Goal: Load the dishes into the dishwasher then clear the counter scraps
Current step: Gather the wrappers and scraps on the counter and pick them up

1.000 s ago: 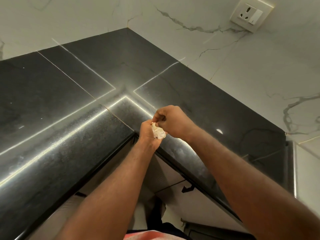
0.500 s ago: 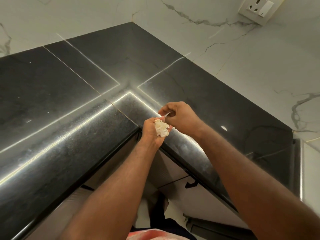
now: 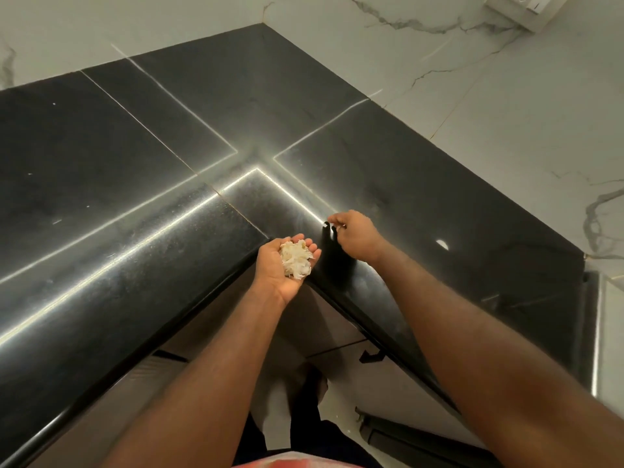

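Black tabletop point(image 3: 135, 157), marble walls. Left hand point(image 3: 270, 273), at the tabletop's inner corner, has uncurled: its relaxed palm cradles the scraps point(image 3: 297, 260). Right hand point(image 3: 356, 236) has parted to the tabletop edge, fingers curled, contents unclear. Judged: more gathering.

The counter point(image 3: 405, 184) is glossy black, finely speckled and crossed by thin pale seam lines; the wall point(image 3: 506, 113) is white marble with grey veins. The scraps point(image 3: 297, 258) are cream to off-white. The cloth point(image 3: 304, 462) at the bottom edge looks reddish-pink, though it is blurred.
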